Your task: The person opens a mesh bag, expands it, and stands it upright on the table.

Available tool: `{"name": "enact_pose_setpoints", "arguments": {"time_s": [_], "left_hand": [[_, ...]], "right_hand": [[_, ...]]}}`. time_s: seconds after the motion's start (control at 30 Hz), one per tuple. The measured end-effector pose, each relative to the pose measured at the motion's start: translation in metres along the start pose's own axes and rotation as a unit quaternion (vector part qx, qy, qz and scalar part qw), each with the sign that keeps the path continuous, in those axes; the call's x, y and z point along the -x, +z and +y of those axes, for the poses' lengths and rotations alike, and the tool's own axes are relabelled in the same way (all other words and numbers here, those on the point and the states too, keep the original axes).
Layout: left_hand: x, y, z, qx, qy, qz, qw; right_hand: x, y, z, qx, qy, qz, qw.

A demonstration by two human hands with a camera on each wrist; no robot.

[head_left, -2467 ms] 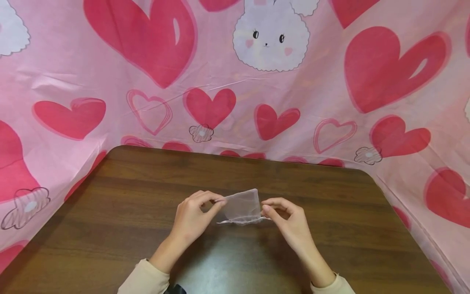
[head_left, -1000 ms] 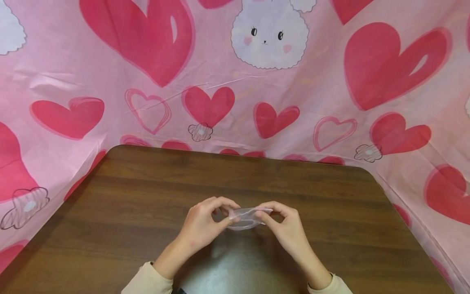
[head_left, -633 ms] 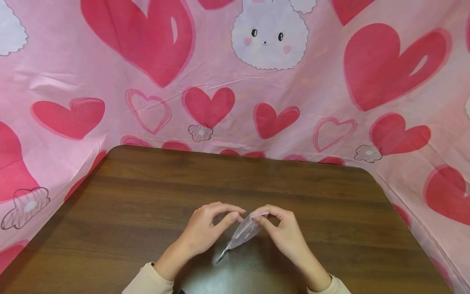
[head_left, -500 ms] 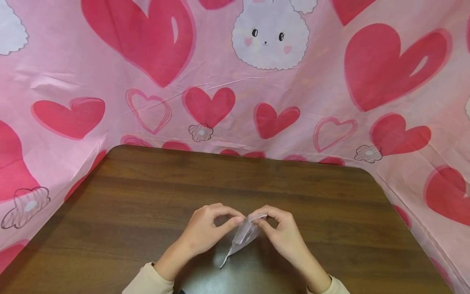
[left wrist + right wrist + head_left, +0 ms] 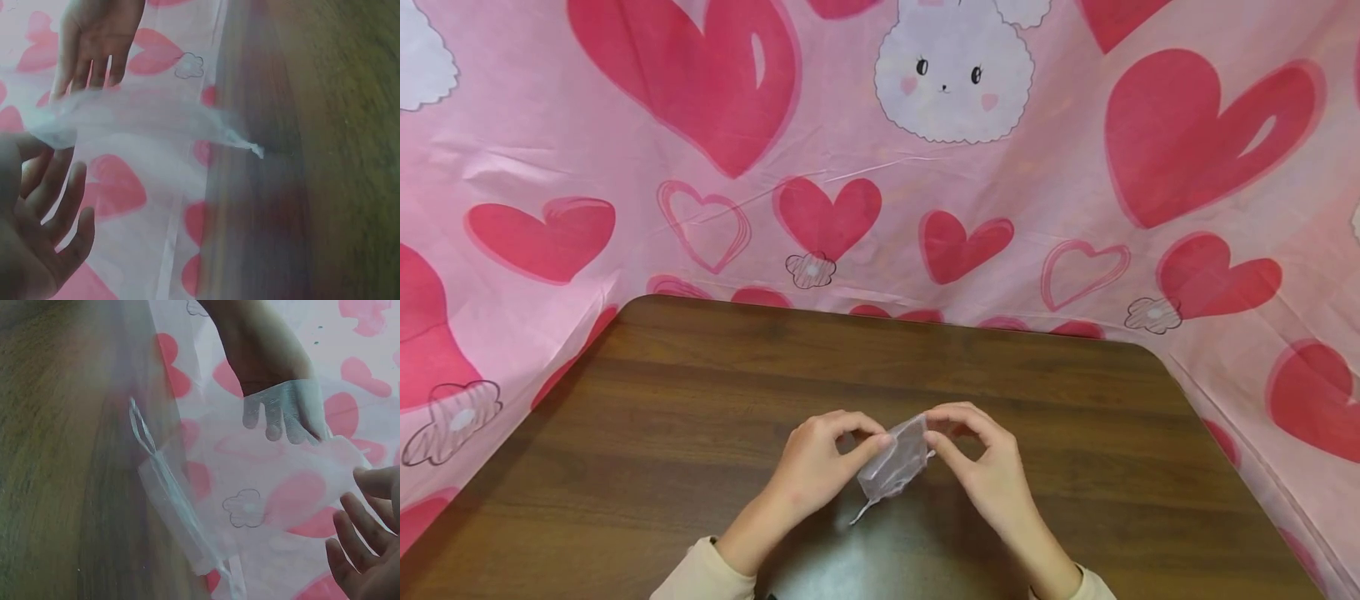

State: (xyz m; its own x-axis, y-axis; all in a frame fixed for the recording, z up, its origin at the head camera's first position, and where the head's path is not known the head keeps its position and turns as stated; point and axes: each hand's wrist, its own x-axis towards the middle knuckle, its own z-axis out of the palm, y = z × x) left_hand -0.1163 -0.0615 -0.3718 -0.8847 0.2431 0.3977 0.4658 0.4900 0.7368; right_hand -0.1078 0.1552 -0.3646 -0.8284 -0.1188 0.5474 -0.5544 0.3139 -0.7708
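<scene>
A sheer white drawstring pouch (image 5: 897, 458) hangs above the table between both hands, looking flat. Its cord (image 5: 860, 512) dangles at the lower left, and a short cord end shows by the right thumb. My left hand (image 5: 820, 462) pinches the upper left edge between thumb and index finger. At the upper right corner, my right hand (image 5: 981, 450) holds the pouch with thumb and index fingertips. In the left wrist view the pouch (image 5: 144, 119) is seen edge-on. Through the fabric in the right wrist view, fingers of the left hand (image 5: 275, 381) show behind the pouch (image 5: 262, 494).
The dark wooden table (image 5: 737, 375) has rounded far corners. A pink cloth (image 5: 865, 150) with red hearts and a white animal face stands behind it and along the sides. Light sleeves (image 5: 703, 575) reach in from the bottom edge.
The pouch has turned from a narrow, slanted fold to a broader face toward the head camera. My left hand now pinches its edge; the right hand has shifted slightly up and right.
</scene>
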Motion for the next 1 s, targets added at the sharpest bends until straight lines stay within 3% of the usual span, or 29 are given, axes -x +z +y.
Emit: {"name": "enact_pose_setpoints", "arguments": {"time_s": [0.1,0.23,0.4,0.53,0.7,0.8,1.0], "left_hand": [[-0.001,0.000,0.000,0.014,-0.021,0.018,0.9995],[-0.002,-0.001,0.000,0.038,-0.032,0.017,0.9986],[-0.002,0.001,0.002,0.062,-0.003,-0.004,0.9980],[0.000,0.003,0.003,0.054,0.020,-0.020,0.9981],[0.001,0.005,0.004,0.033,0.026,-0.022,0.9989],[0.002,0.006,0.003,0.022,0.026,-0.011,0.9994],[0.001,0.003,0.003,0.015,0.010,0.016,0.9997]], "right_hand": [[-0.001,0.000,-0.001,-0.013,-0.002,0.024,0.9996],[0.001,0.002,-0.001,-0.015,0.016,0.010,0.9997],[0.005,0.006,-0.001,0.001,0.070,-0.035,0.9969],[0.007,0.008,-0.002,0.010,0.103,-0.055,0.9931],[0.008,0.009,-0.004,0.009,0.097,-0.053,0.9938],[0.008,0.010,-0.004,0.014,0.079,-0.038,0.9961],[0.005,0.008,-0.003,0.018,0.087,-0.008,0.9960]]}}
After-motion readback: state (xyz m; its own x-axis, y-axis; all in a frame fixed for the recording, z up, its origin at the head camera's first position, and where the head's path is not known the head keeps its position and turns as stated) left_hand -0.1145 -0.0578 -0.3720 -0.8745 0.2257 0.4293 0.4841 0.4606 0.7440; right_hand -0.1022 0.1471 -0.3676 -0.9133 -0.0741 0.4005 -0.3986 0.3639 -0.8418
